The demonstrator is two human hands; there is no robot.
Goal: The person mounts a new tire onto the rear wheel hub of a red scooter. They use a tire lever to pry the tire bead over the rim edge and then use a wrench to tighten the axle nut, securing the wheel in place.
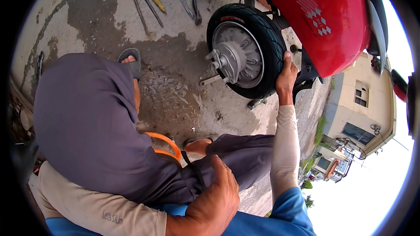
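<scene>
A scooter wheel (238, 52) with a black tyre, pale metal rim and grey hub stands upright beside the red motor scooter body (315, 13). My right hand (287, 76) grips the tyre's near right edge, thumb along the tread; its other fingers are mostly hidden. A metal hub part (228, 61) with a short shaft sticks out from the wheel's centre. Over my lap is my left hand (214, 199), thumb raised and fingers loosely extended, with nothing visible in it. It is apart from the wheel, close to my dark grey trousers (92, 118).
Metal rods (142, 6) and a yellow-handled tool (158, 2) lie on the wet, stained concrete. A wrench (211, 80) rests beneath the wheel. Between my legs shows an orange curved frame (166, 140). Buildings (363, 105) stand off to the right.
</scene>
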